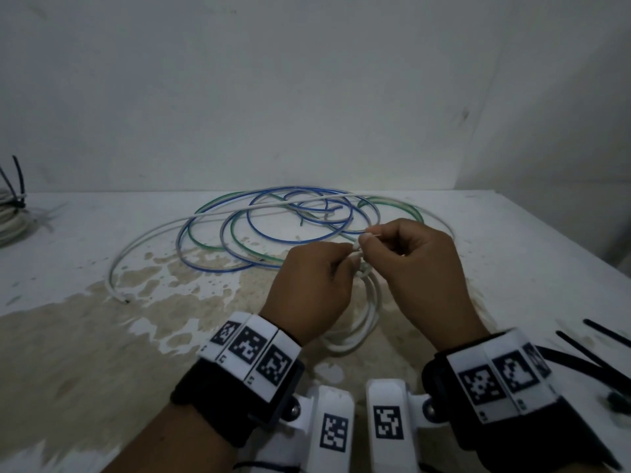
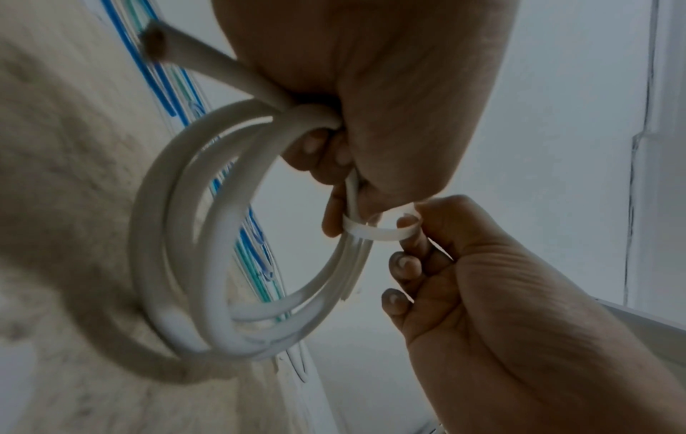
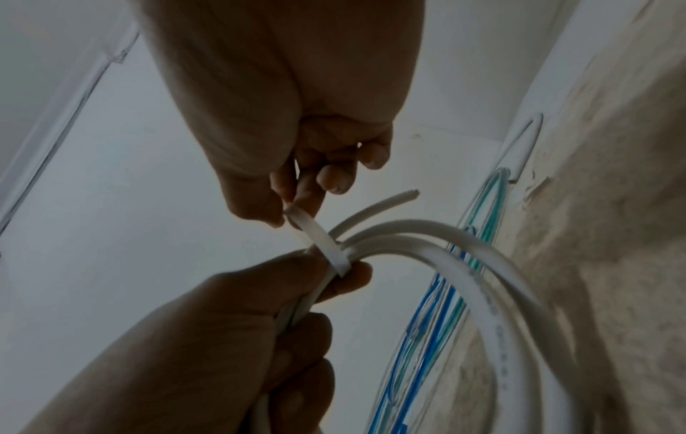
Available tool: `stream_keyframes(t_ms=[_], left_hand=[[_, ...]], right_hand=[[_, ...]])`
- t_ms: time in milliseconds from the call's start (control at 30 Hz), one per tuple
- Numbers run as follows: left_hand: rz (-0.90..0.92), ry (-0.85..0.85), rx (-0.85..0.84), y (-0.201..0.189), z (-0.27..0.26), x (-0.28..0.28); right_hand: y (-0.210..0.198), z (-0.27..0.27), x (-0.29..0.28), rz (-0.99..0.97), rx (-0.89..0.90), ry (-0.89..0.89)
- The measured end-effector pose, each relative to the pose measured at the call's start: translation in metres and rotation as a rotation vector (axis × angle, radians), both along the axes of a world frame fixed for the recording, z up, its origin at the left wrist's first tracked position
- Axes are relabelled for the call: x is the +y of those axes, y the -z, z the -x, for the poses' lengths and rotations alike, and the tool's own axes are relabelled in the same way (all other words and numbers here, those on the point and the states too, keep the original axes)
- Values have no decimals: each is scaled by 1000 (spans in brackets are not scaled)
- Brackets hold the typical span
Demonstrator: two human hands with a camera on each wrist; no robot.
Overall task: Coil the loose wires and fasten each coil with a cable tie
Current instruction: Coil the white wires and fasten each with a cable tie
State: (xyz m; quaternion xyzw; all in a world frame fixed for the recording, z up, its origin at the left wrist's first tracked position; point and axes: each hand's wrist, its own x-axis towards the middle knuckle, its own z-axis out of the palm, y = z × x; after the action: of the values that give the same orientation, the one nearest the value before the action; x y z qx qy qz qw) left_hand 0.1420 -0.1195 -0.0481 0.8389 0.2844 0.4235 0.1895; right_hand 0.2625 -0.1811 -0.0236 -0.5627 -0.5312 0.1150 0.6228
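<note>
A small coil of white wire (image 1: pixel 370 319) hangs between my hands above the table. My left hand (image 1: pixel 346 259) grips the coil (image 2: pixel 178 235) at its top, fingers curled round the bunched turns. A white cable tie (image 2: pixel 375 233) loops around the turns just below that grip. My right hand (image 1: pixel 367 237) pinches the tie's free end between thumb and forefinger. In the right wrist view the cable tie (image 3: pixel 323 243) runs from my right hand's fingertips (image 3: pixel 282 214) down across the coil (image 3: pixel 482 279) to my left hand (image 3: pixel 345 276). One cut wire end (image 3: pixel 404 195) sticks out past the tie.
Loose blue and green wires (image 1: pixel 297 220) lie tangled behind my hands, crossed by a long loose white wire (image 1: pixel 153 240). A tied white bundle (image 1: pixel 10 216) sits at the far left edge. Several black cable ties (image 1: pixel 587 349) lie at the right. The table top (image 1: pixel 102 336) is stained.
</note>
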Motion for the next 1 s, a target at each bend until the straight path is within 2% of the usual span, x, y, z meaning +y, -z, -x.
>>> stream_keyframes(t_ms=[200,333,400,533,700,767,800,900,1000], left_hand=[[-114,10,67,-2,0,0],[72,53,-48,-3,-1,-3],[124,57,-35,-4,-2,-2],[75,67,-57,-2,0,0],[32,35,-28,0,0,-2],[177,47,-7,-3,-1,-3],[308,63,-30,-5,-1,-3],[737,123,-216,-12,-2,-3],[780,148,-257,-15,-1,-3]], right_hand=[[3,-5,0,109,-48,-47],[3,-2,0,39,-98,27],[3,-1,0,-3,-87,73],[3,2,1,-13,-65,50],[5,-2,2,52,-177,32],[7,-5,4,38,-211,52],[7,-6,4,36,-227,63],[8,-7,5,40,-257,78],[8,-6,3,58,-266,51]])
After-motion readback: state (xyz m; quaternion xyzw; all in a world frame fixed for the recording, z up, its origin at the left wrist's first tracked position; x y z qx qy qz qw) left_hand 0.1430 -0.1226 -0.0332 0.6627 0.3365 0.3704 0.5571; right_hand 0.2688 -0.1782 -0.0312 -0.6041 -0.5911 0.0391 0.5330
